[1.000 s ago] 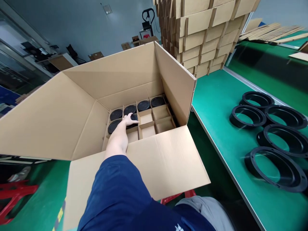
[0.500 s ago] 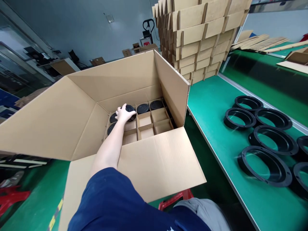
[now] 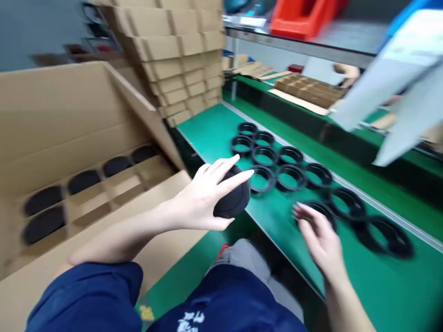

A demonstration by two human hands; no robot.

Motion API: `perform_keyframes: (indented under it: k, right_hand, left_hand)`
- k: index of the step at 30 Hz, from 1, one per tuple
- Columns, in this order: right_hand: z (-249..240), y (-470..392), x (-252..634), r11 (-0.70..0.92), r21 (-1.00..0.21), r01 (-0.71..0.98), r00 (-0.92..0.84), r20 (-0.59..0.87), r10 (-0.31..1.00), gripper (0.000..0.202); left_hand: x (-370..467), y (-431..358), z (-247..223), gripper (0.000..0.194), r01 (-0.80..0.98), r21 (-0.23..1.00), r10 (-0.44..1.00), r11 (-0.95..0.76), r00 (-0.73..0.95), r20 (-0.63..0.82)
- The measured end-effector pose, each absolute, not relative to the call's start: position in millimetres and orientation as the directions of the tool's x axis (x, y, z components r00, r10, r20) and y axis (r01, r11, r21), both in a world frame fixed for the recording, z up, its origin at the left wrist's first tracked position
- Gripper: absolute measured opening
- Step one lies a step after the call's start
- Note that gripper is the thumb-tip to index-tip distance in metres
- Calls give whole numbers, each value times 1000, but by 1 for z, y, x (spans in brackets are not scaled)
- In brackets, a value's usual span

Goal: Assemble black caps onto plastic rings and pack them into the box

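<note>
A black round plastic part (image 3: 232, 196) with a closed, disc-like face is gripped in my left hand (image 3: 204, 193), fingers over its top and thumb beneath. That hand is between the carton and the green bench. My right hand (image 3: 320, 237), slightly blurred, has its fingers apart beside a black plastic ring (image 3: 320, 212) on the bench; whether they touch it I cannot tell. Left of me stands an open cardboard carton (image 3: 69, 110) with dividers. Several black round parts (image 3: 83, 182) sit in its compartments, along the back row and at the near left.
More black rings (image 3: 265, 156) lie in staggered rows on the green bench (image 3: 207, 127). Stacked cardboard dividers (image 3: 187, 60) rise at its far end. Overhead is a shelf with a red bin (image 3: 301, 20); papers (image 3: 408, 78) hang at right. Another person's hand (image 3: 348, 74) shows behind.
My left hand has left the carton, where a black part now sits, and moved right with another in its grip. My right hand has come into view. The view has turned right.
</note>
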State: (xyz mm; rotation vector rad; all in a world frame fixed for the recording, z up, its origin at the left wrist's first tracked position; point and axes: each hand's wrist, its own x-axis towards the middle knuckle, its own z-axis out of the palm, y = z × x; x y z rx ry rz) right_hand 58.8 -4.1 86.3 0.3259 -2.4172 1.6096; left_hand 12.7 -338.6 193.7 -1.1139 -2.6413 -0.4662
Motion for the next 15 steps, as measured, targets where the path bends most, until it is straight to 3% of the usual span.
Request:
perform_keyframes:
  k: [2,4,7,9,11,13,15]
  right_hand:
    - [90,-4,56,208,-942,-264,-957,229,-178,60]
    - [91,0,47,49,-974,-221,-959,208,-194,67]
    - [87,20,45,-174,-969,-173,-985,165,60,72]
    - [81,37,54,-339,-932,-126,-970,44,239,70]
    - [74,53,66,-485,-872,-72,-947,-92,307,66]
    - [66,64,74,-561,-827,-29,-947,-158,281,64]
    - [58,70,78,-517,-856,-11,-960,-135,244,63]
  left_hand:
    - [-1,-279,178,101,828,157,763,538,-558,327]
    - [-7,-223,163,98,903,117,829,414,-427,361]
    - [-9,-161,142,95,962,158,818,223,-273,507]
    - [-8,-137,129,103,933,336,700,130,-326,635]
    - [-4,-121,116,118,750,661,536,-3,-557,634]
    - [6,-108,105,118,341,915,484,-217,-776,404]
    - [18,-97,95,107,-110,917,551,-384,-824,132]
